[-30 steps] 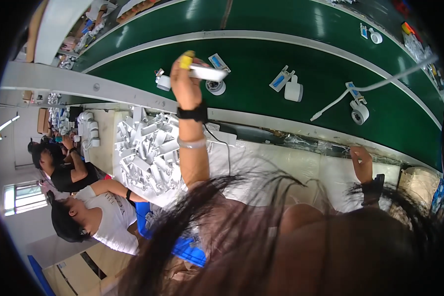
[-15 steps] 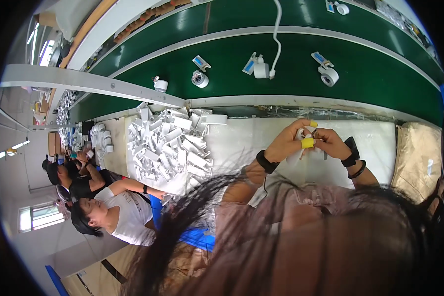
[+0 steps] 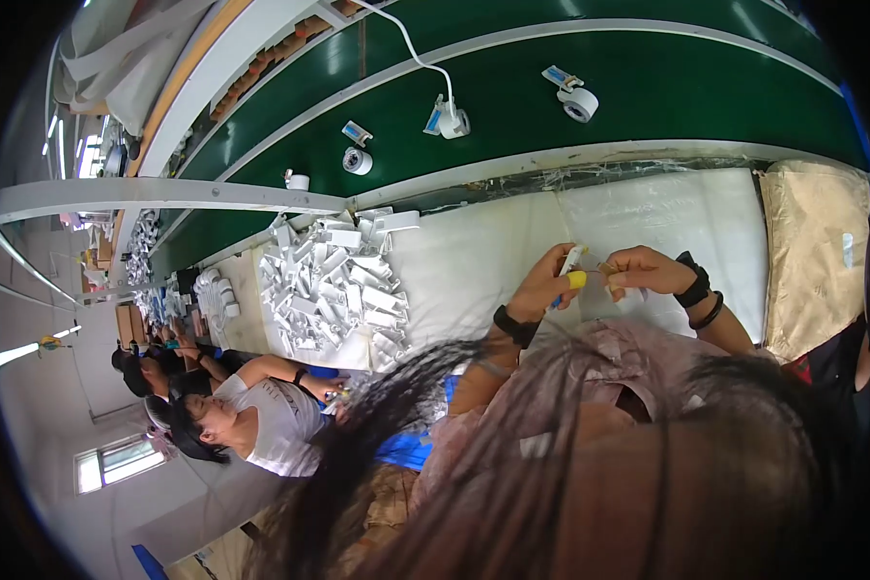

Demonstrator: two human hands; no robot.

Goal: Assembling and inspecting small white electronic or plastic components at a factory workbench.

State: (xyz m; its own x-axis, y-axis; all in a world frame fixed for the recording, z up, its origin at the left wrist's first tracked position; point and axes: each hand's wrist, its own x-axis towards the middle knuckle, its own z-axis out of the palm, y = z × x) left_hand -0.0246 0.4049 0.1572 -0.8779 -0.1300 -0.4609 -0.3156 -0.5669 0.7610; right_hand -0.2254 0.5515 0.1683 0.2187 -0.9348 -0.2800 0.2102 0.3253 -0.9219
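Note:
My left hand, with yellow wraps on its fingers, is closed on a small white plastic part. A bit of blue shows below that hand. Close by on the right, my right hand has its fingertips pinched together. Something thin, perhaps a wire, seems to run between the hands, but it is too small to make out. Both hands are held above a pale covered worktable. Left of them on the table lies a large heap of white plastic housings.
Beyond the table runs a green conveyor belt carrying white round lamp heads with small blue-and-white pieces. A white metal beam crosses at left. Co-workers, one in a white shirt, sit at left. Brown wrapping covers the right end.
My hands have moved slightly apart, and the white part now stands up in my left hand. My view has shifted; the lamp heads on the belt appear farther left.

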